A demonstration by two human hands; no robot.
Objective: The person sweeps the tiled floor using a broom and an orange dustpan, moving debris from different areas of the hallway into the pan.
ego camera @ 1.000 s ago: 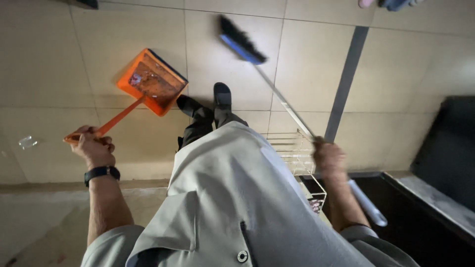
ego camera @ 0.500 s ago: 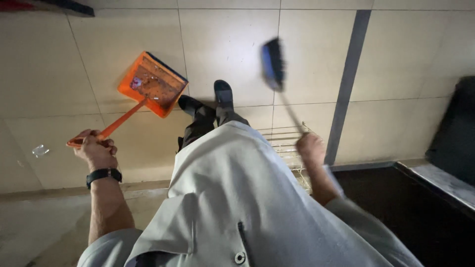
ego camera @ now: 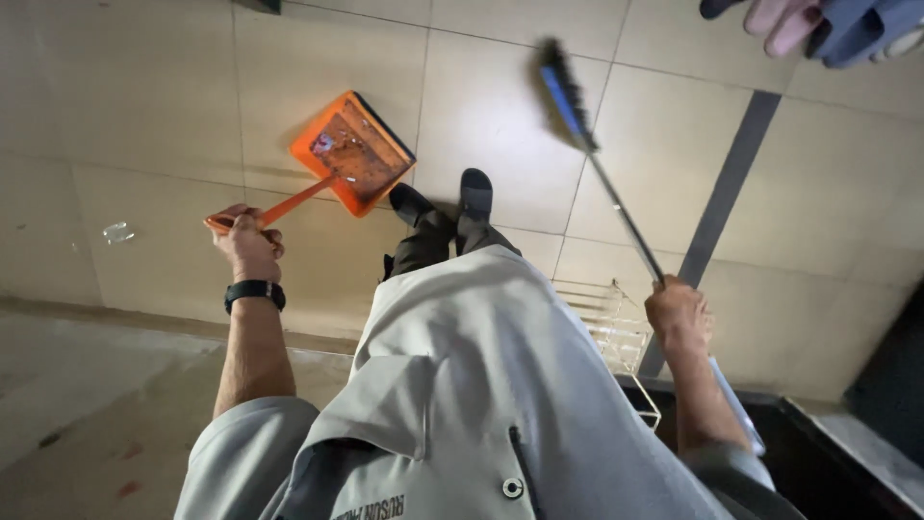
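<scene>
You're gripping the orange dustpan (ego camera: 352,152) handle in your closed left hand (ego camera: 246,241) and the broom (ego camera: 597,164) stick in your closed right hand (ego camera: 678,313). Dustpan is resting on the tiled floor (ego camera: 154,106) by your shoes (ego camera: 452,200), broom head well apart; keep the pan lip flat and sweep short strokes toward it.

A white wire rack (ego camera: 616,332) stands near slippers (ego camera: 818,24) on tiled floor (ego camera: 144,106).

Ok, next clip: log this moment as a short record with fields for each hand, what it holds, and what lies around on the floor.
left hand: left hand grips the handle of an orange dustpan, wrist wearing a black watch
dustpan state: pan faces the camera, bits of debris inside
right hand: right hand grips the long handle of a broom, blue head raised over the tiles
floor: beige tiled floor with a dark strip
nearby: white wire rack by the right hand; small clear scrap on the tiles; slippers at top right
</scene>
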